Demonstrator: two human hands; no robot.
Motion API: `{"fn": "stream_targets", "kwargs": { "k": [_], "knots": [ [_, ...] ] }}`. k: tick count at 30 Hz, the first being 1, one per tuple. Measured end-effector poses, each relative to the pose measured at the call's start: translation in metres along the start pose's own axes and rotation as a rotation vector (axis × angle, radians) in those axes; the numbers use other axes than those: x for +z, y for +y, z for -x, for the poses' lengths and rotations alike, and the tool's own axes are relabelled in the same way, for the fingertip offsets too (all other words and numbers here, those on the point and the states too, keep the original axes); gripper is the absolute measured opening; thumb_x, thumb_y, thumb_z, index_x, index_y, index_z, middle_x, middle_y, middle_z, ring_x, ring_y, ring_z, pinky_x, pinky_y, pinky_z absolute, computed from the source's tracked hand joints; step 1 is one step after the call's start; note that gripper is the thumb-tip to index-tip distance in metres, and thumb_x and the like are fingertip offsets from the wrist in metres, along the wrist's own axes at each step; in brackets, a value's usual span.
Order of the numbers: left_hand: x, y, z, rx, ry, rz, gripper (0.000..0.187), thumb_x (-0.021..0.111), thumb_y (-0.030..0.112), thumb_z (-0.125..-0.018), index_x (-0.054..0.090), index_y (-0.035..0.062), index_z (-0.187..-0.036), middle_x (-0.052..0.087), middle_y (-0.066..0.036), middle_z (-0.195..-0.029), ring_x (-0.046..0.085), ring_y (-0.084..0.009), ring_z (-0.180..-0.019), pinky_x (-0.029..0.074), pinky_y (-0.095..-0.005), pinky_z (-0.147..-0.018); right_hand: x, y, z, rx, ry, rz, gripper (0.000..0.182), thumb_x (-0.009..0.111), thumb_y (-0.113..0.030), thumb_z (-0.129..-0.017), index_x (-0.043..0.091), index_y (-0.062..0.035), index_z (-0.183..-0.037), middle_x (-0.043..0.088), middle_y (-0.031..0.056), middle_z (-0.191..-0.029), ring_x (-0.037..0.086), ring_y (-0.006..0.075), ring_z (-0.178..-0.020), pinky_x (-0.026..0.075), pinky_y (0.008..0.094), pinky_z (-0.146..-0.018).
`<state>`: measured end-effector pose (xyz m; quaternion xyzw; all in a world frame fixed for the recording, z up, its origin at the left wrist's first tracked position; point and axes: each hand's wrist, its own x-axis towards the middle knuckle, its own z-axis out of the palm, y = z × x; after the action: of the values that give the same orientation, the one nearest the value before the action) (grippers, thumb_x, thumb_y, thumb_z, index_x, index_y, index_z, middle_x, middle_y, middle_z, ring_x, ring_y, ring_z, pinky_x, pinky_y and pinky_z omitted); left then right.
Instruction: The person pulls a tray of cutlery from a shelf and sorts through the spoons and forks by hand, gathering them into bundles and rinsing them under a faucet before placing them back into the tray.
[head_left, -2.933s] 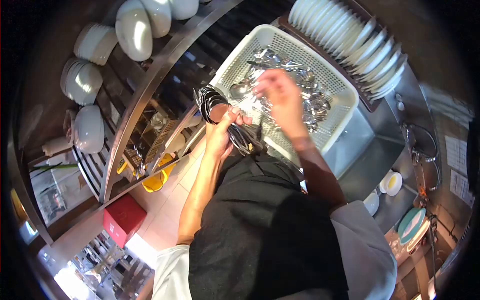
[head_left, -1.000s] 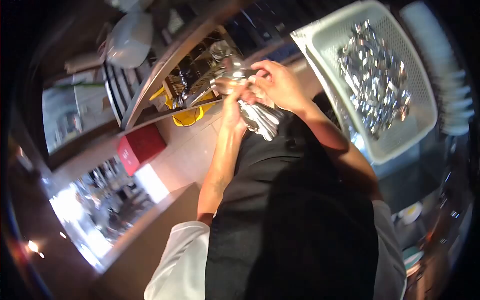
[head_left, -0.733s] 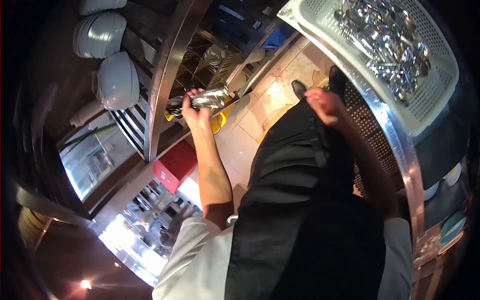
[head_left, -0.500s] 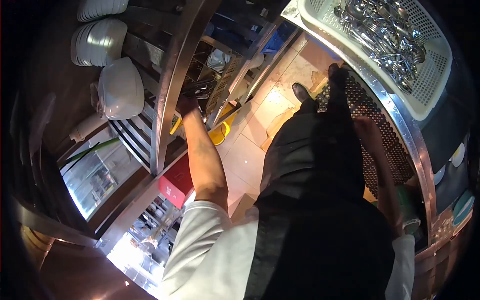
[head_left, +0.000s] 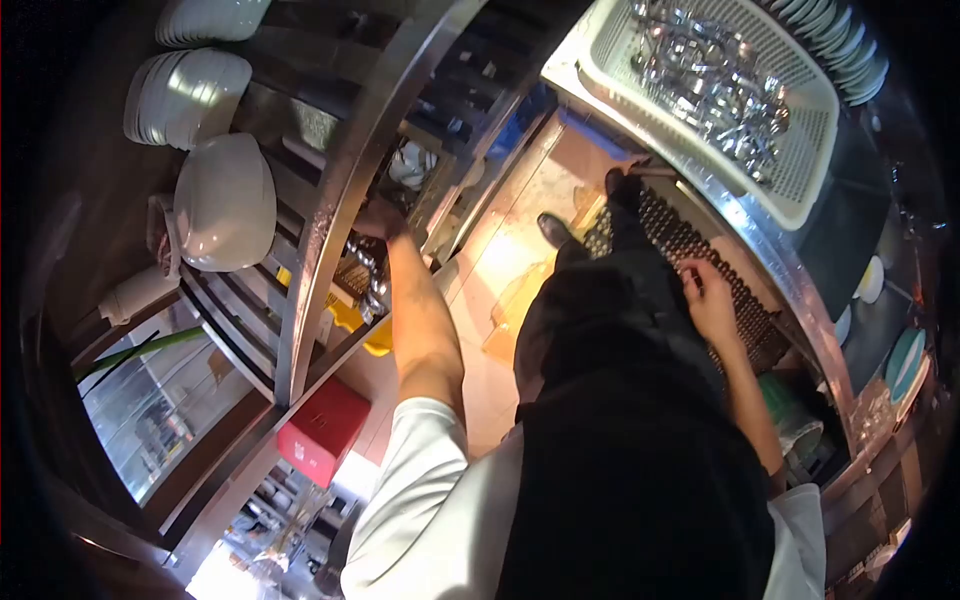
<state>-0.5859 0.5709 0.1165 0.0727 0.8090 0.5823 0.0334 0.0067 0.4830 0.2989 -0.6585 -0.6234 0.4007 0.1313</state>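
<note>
My left hand (head_left: 380,218) reaches into the dark under-shelf on the left. Its fingers lie in shadow, so whether they hold anything cannot be made out. Close beside it are shiny metal pieces, seemingly cutlery (head_left: 372,272), in a brown perforated basket. Just beyond the hand are white dishes (head_left: 410,165). My right hand (head_left: 708,298) hangs by my right thigh, above the black perforated floor mat. Its fingers are loosely bent and apart, with nothing in them.
A white plastic basket (head_left: 800,190) full of cutlery sits on the steel-edged counter at the right. Stacked white bowls (head_left: 225,205) fill the upper left shelf. A red box (head_left: 325,430) stands lower left. A green bin (head_left: 785,410) is below the right counter.
The view has shifted, and the counter basket appears further left. More metal pieces show beside my left hand, which stays in the shelf. My right hand has come into brighter light.
</note>
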Motion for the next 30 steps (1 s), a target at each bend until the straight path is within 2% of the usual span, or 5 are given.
{"fn": "stream_targets", "kwargs": {
  "k": [5, 9, 15, 21, 30],
  "knots": [
    [-0.021, -0.039, 0.000, 0.906, -0.068, -1.139, 0.112, 0.081, 0.070, -0.066, 0.047, -0.0106, -0.137, 0.054, -0.026, -0.138, 0.053, -0.0404, -0.128, 0.044, -0.0495, -0.107, -0.022, -0.043, -0.021, -0.133, 0.130, 0.004, 0.016, 0.058, -0.005, -0.097, 0.066, -0.0006, -0.110, 0.067, 0.0198, -0.101, 0.067, 0.0368, -0.089, 0.053, 0.0401, -0.076],
    [-0.029, 0.017, 0.019, 0.404, -0.405, -1.233, 0.130, 0.077, 0.083, -0.055, 0.039, 0.0039, -0.151, 0.046, -0.027, -0.147, 0.045, -0.0397, -0.138, 0.040, -0.0490, -0.113, -0.050, -0.062, -0.055, -0.307, 0.430, 0.016, 0.014, 0.060, 0.000, -0.091, 0.067, 0.0012, -0.103, 0.064, 0.0182, -0.098, 0.063, 0.0381, -0.094, 0.050, 0.0430, -0.083],
    [-0.067, 0.034, 0.046, 0.894, -0.318, -0.836, 0.086, 0.081, 0.051, -0.073, 0.055, 0.0047, -0.141, 0.056, -0.027, -0.137, 0.053, -0.0441, -0.129, 0.042, -0.0507, -0.110, -0.099, -0.037, -0.132, -0.256, 0.584, 0.162, 0.018, 0.060, 0.002, -0.085, 0.069, -0.0002, -0.101, 0.062, 0.0185, -0.100, 0.059, 0.0380, -0.100, 0.048, 0.0464, -0.091],
    [-0.021, 0.233, 0.223, 0.591, -0.554, -0.143, 0.018, 0.065, 0.007, -0.089, 0.072, -0.0026, -0.103, 0.073, -0.016, -0.098, 0.069, -0.0346, -0.089, 0.054, -0.0430, -0.084, -0.088, -0.025, -0.215, -0.358, 0.411, 0.209, 0.031, 0.061, -0.003, -0.085, 0.072, -0.0043, -0.115, 0.065, 0.0178, -0.119, 0.059, 0.0367, -0.113, 0.048, 0.0448, -0.100],
    [0.137, 0.303, 0.372, 0.956, -1.142, -0.183, 0.054, 0.062, -0.006, -0.084, 0.054, 0.0028, -0.136, 0.054, -0.026, -0.139, 0.053, -0.0381, -0.131, 0.043, -0.0438, -0.109, -0.069, -0.117, -0.256, -0.538, 0.465, 0.067, 0.014, 0.066, -0.014, -0.087, 0.071, -0.0011, -0.091, 0.070, 0.0154, -0.092, 0.065, 0.0310, -0.092, 0.048, 0.0425, -0.082]
  ]
}}
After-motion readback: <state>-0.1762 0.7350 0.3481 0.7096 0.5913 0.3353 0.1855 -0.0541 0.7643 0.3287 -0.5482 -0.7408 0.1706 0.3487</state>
